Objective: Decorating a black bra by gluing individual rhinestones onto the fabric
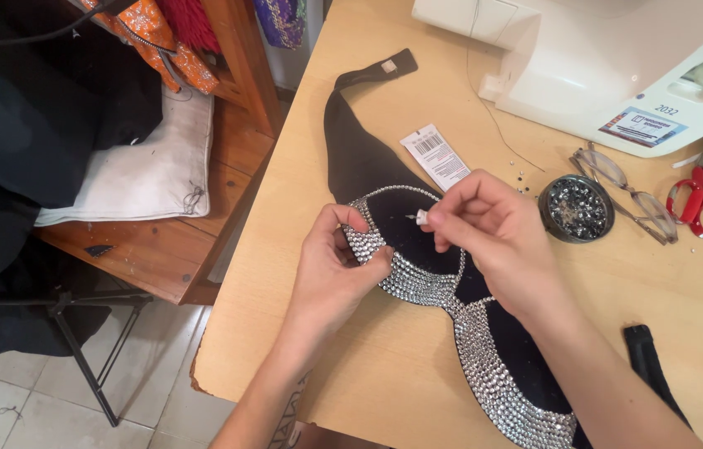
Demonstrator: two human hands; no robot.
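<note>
Black bra top [418, 241] pinched by left hand [339, 266]; right hand [484, 220] pinches small tool [418, 218]; tin [576, 208] holds rhinestones.

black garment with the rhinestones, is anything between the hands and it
Nothing visible. The left hand grips the rhinestone edge of the black garment directly; the right hand holds a small white-tipped tool just over the cup.

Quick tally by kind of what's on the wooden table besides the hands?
Black rhinestone garment: 1
Paper tag: 1
Round tin of rhinestones: 1
Eyeglasses: 1
Red scissors: 1
White sewing machine: 1
Total: 6
</note>
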